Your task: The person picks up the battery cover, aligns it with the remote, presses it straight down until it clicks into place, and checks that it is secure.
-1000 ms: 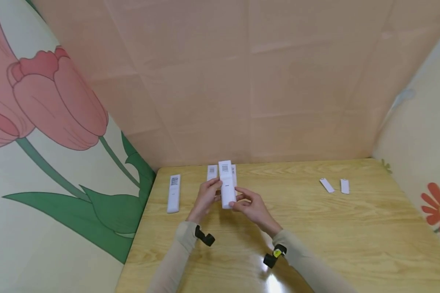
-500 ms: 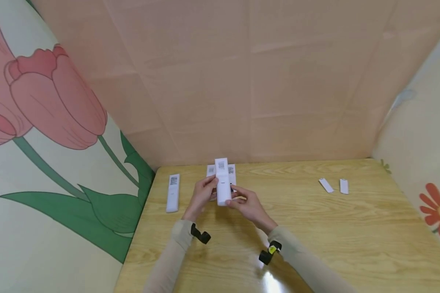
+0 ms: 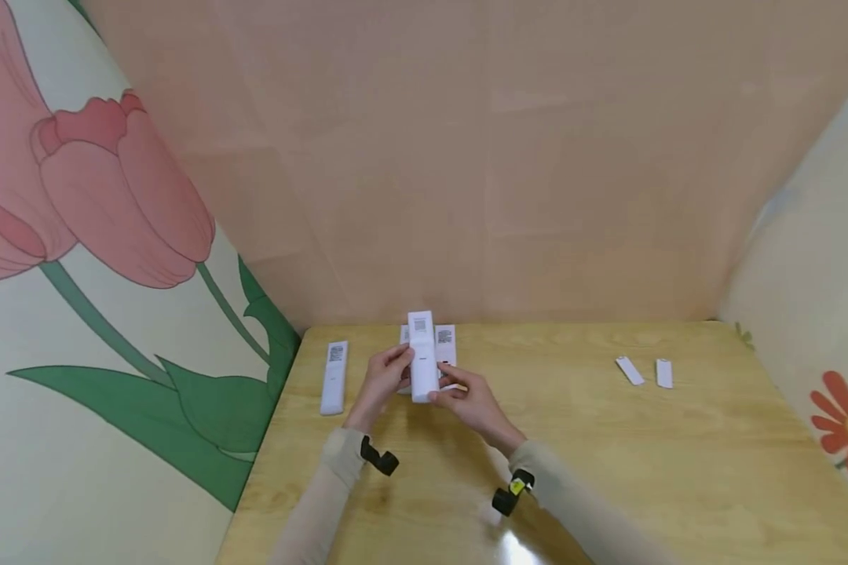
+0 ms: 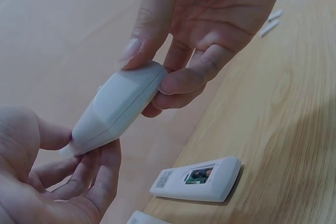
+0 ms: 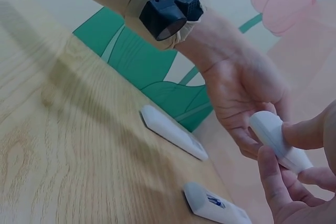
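Note:
Both hands hold up a white remote control [image 3: 422,369], its back with a printed label turned to the head camera. My left hand [image 3: 385,378] pinches its left edge; fingers and thumb also show on one end in the left wrist view. With thumb and fingers, my right hand [image 3: 472,399] grips the lower right end. Behind it on the table lies another white remote [image 3: 445,336], mostly hidden in the head view. In the left wrist view, a remote [image 4: 223,179] has an open battery compartment with green and metal parts inside. A further remote [image 4: 144,217] is partly cut off.
A white remote [image 3: 334,378] lies label up at the table's left. Two small white battery covers, a tilted cover [image 3: 630,370] and a straighter cover [image 3: 664,373], lie to the right. A pink-brown sheet [image 3: 480,196] stands behind the wooden table [image 3: 608,471].
Both hands and the held remote have shifted slightly left, uncovering more of the remote behind on the right. The grips look the same, and the other things lie where they were.

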`<act>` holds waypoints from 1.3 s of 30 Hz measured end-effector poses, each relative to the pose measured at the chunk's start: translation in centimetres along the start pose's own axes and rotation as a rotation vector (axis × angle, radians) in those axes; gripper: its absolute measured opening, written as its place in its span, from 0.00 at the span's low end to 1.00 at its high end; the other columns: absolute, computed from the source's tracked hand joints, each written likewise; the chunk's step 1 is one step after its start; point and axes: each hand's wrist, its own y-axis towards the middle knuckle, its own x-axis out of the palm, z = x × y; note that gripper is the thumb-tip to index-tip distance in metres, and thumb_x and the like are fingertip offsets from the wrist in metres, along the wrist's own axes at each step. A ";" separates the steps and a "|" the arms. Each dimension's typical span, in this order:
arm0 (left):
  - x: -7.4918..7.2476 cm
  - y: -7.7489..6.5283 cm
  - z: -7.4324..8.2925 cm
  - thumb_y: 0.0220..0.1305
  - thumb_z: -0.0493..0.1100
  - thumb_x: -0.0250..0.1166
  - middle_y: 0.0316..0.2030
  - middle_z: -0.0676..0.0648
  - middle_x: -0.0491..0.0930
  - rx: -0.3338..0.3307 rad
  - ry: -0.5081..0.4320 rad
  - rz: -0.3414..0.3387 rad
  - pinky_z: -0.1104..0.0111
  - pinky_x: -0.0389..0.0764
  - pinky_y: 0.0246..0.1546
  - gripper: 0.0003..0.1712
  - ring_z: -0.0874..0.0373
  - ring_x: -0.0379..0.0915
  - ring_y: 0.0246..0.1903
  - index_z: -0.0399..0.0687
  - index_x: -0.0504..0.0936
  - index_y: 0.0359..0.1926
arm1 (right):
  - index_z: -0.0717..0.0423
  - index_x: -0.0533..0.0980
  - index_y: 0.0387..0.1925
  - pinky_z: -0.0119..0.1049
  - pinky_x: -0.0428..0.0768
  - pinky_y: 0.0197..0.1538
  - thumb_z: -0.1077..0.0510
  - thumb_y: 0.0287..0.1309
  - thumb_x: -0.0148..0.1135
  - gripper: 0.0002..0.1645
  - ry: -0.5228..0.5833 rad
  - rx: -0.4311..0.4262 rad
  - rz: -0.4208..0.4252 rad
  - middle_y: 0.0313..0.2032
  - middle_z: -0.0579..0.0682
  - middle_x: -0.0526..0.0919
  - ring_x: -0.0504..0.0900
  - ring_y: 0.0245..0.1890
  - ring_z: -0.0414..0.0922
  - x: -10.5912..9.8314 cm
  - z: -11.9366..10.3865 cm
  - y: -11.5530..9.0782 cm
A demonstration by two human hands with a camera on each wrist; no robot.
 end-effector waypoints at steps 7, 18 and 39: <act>-0.4 0.1 -1.0 0.81 0.51 0.62 0.60 0.36 0.84 0.000 -0.008 0.002 0.64 0.88 0.48 0.30 0.51 0.83 0.50 0.40 0.74 0.75 | 0.67 0.69 0.75 0.42 0.89 0.52 0.69 0.65 0.70 0.38 -0.005 -0.021 -0.001 0.51 0.67 0.81 0.87 0.43 0.44 0.5 0.7 -0.2; -0.4 0.6 -0.4 0.81 0.50 0.62 0.62 0.37 0.82 -0.033 -0.003 0.051 0.58 0.86 0.53 0.29 0.51 0.80 0.50 0.42 0.74 0.75 | 0.62 0.71 0.75 0.46 0.89 0.54 0.66 0.66 0.71 0.38 -0.044 -0.004 0.007 0.54 0.65 0.83 0.89 0.48 0.50 0.7 1.1 0.7; -3.1 1.1 -1.9 0.80 0.45 0.61 0.66 0.35 0.79 -0.022 0.029 0.100 0.54 0.84 0.60 0.28 0.41 0.79 0.62 0.39 0.74 0.74 | 0.69 0.75 0.69 0.55 0.89 0.53 0.68 0.65 0.71 0.31 -0.065 -0.041 0.028 0.52 0.68 0.87 0.91 0.45 0.57 3.7 3.3 2.8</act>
